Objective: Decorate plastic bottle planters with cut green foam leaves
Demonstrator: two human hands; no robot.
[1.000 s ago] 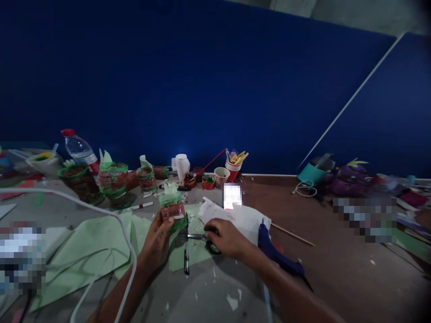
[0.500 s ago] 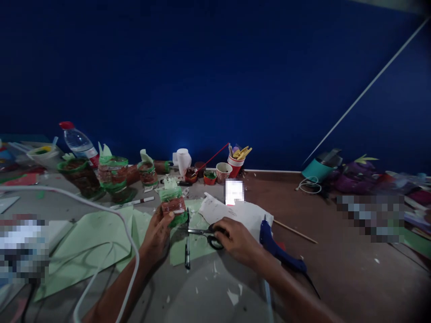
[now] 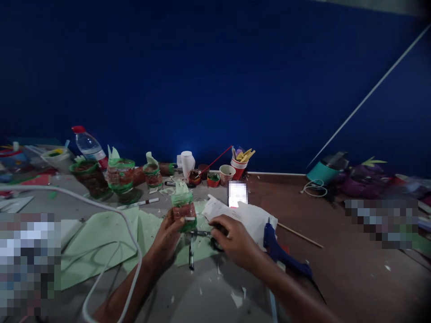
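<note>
My left hand is closed round a small jar-like container, painted brown with green bands. Pale green paper points stick up from its top, and a small white strip lies by my thumb. The fingers of my right hand are curled on the dark handles of the scissors, whose blades point left, just below the container. Part of the handles is hidden by my fingers. A black pen lies under the blades on pale green paper.
Similar painted containers and a plastic bottle stand at the left. A white cable loops across the left front. A blue glue gun and a thin stick lie right. Paint cups stand at the back.
The view has shifted slightly, moving the scene a little to the right. My left hand has brought the container slightly right, nearer the scissors. My right hand stays at the handles.
</note>
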